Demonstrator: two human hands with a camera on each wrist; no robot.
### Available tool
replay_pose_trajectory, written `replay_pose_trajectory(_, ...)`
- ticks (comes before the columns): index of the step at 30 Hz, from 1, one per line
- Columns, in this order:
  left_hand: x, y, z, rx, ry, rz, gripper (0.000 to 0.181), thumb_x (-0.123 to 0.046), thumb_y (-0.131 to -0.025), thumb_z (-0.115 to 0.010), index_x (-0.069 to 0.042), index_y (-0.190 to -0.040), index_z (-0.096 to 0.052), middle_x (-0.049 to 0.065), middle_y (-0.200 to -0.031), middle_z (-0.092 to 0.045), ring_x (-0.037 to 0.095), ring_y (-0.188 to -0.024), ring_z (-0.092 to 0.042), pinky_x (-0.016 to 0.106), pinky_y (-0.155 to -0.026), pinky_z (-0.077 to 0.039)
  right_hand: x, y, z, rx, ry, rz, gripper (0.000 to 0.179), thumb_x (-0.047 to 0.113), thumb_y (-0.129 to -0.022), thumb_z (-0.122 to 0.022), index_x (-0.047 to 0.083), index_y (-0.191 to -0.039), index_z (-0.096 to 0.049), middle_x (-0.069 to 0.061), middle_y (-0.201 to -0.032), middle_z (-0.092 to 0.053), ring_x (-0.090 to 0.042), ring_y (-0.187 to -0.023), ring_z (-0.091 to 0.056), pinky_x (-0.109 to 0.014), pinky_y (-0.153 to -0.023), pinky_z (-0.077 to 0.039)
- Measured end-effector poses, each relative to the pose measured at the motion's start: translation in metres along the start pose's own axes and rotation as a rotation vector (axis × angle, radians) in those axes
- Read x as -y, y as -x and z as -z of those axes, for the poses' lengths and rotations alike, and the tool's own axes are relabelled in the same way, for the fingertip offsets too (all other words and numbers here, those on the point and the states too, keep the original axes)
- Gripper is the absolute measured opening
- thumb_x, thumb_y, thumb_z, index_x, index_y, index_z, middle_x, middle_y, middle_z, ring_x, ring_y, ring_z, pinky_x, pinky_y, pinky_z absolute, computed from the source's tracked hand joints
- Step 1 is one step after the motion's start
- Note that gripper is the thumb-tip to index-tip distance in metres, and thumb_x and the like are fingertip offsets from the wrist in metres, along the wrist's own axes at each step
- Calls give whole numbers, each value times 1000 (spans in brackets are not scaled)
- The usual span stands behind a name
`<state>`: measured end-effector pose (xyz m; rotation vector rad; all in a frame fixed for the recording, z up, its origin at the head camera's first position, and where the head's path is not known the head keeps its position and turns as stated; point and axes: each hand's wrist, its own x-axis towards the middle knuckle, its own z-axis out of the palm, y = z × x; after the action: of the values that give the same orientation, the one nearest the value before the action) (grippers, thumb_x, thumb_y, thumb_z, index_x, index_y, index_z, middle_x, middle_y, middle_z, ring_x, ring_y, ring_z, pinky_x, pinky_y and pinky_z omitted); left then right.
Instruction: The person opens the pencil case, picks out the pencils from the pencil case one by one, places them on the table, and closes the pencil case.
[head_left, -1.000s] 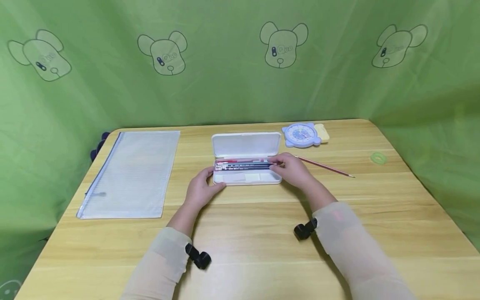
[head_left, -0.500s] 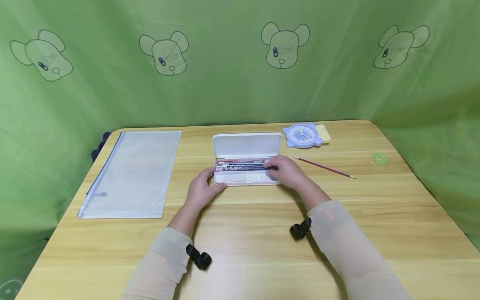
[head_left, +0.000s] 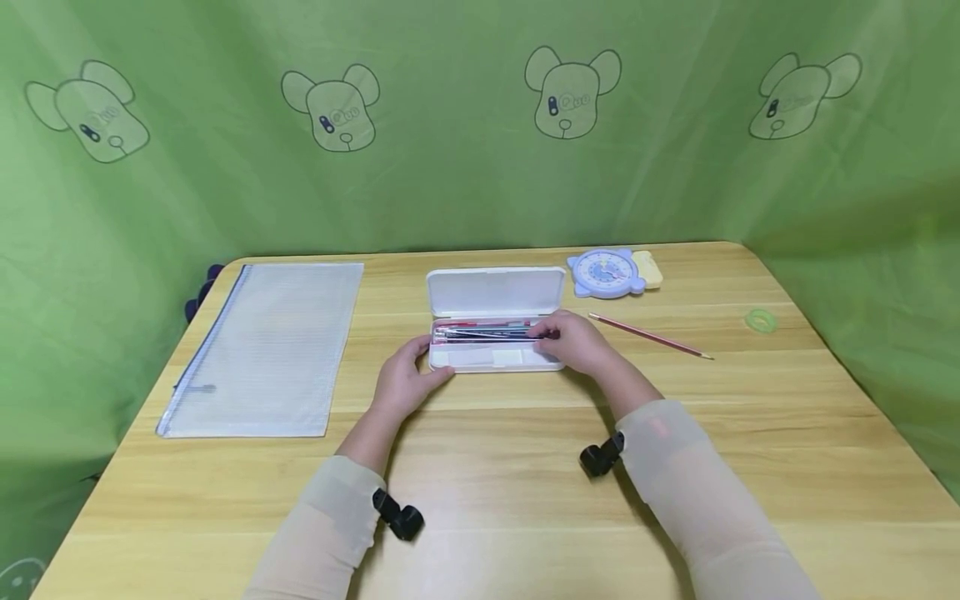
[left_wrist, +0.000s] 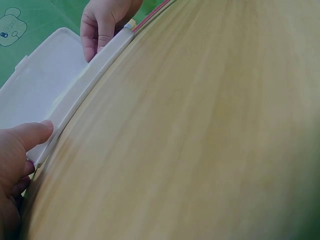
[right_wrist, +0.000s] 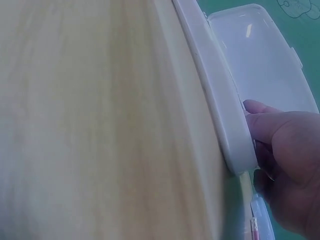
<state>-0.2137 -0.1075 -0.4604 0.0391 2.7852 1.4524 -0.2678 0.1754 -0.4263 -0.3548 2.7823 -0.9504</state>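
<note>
An open white pencil case (head_left: 495, 292) lies on the table with its lid raised at the back. Several pencils (head_left: 483, 335), dark ones and a red one among them, lie lengthwise in its tray. My left hand (head_left: 401, 383) holds the case's left end, thumb on the front corner. At the right end, my right hand (head_left: 581, 346) reaches into the tray with curled fingers and pinches at the pencil ends; its fingertips are partly hidden. The right wrist view shows those fingers (right_wrist: 265, 125) over the case's rim. A red pencil (head_left: 648, 336) lies on the table beside the case.
A blue clock-faced object (head_left: 603, 273) and a pale yellow piece (head_left: 648, 270) sit at the back. A green ring (head_left: 761, 321) lies far right. A translucent zip pouch (head_left: 266, 350) lies flat at left. A green curtain (head_left: 465, 200) hangs behind the table (head_left: 510, 483).
My right hand has moved left from the case's right edge to further over the tray. The pencils in the tray have shifted slightly. The left hand keeps its hold.
</note>
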Motion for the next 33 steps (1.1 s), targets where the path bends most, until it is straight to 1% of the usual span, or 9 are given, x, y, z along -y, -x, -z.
replay_pose_trajectory(5, 1, 0, -1, -1, -2, 2, 69, -33, -81, -78, -7, -139, -52, 10, -142, -57, 28, -139, -45, 42, -121, -31, -1, 1, 3, 5, -30, -16, 23, 12, -92, -65, 7, -114, -71, -18, -120, -65, -32, -112, -58, -49, -103, -46)
replay_pose_trajectory(8, 1, -1, -2, 0, -5, 2, 69, -33, -81, -78, -7, -139, -52, 10, -142, -57, 28, -139, -45, 42, -121, -30, -2, 3, 6, 0, -57, -22, 23, 12, -94, -64, 7, -115, -70, -18, -119, -66, -31, -111, -58, -48, -101, -47)
replay_pose_trajectory(12, 0, 0, -1, 3, -13, 3, 69, -33, -82, -77, -6, -140, -51, 11, -143, -56, 29, -139, -45, 42, -121, -31, -6, 6, 13, -12, -98, -31, 24, 14, -95, -62, 7, -117, -70, -16, -113, -66, -28, -102, -57, -40, -91, -49)
replay_pose_trajectory(15, -1, 0, 0, 8, -17, 5, 70, -34, -82, -77, -6, -140, -51, 11, -143, -55, 29, -140, -44, 43, -121, -30, -11, 11, 20, -28, -120, -37, 26, 17, -95, -63, 6, -118, -69, -15, -113, -66, -23, -97, -55, -31, -83, -47)
replay_pose_trajectory(17, -1, 0, 0, 9, -19, 7, 70, -34, -82, -77, -6, -140, -51, 11, -144, -55, 29, -140, -44, 43, -121, -30, -17, 14, 25, -35, -130, -43, 29, 19, -95, -63, 6, -120, -69, -15, -113, -66, -21, -95, -54, -28, -81, -46)
replay_pose_trajectory(22, -2, 1, 1, 13, -16, 6, 70, -33, -82, -77, -5, -140, -50, 12, -144, -55, 30, -140, -44, 43, -121, -30, -34, 29, 40, -50, -128, -64, 32, 22, -95, -64, 6, -123, -67, -16, -116, -65, -19, -95, -52, -26, -81, -45)
replay_pose_trajectory(27, -2, 0, 1, 14, -18, 4, 70, -34, -82, -77, -6, -140, -50, 12, -144, -55, 30, -140, -44, 43, -121, -30, -52, 48, 58, -75, -92, -82, 35, 26, -95, -64, 6, -124, -66, -17, -120, -64, -19, -93, -52, -27, -80, -44)
replay_pose_trajectory(31, -2, 0, 1, 18, -21, 5, 70, -34, -83, -77, -6, -141, -50, 12, -144, -54, 29, -140, -43, 43, -121, -30, -70, 64, 71, -89, -67, -111, 38, 30, -96, -62, 6, -126, -64, -18, -120, -63, -21, -94, -52, -28, -79, -44)
replay_pose_trajectory(33, -2, 0, 2, 17, -20, 5, 70, -34, -83, -77, -6, -141, -50, 12, -144, -54, 29, -140, -43, 43, -121, -30, -79, 71, 76, -92, -52, -135, 41, 34, -97, -61, 7, -127, -63, -18, -122, -62, -24, -99, -52, -29, -81, -44)
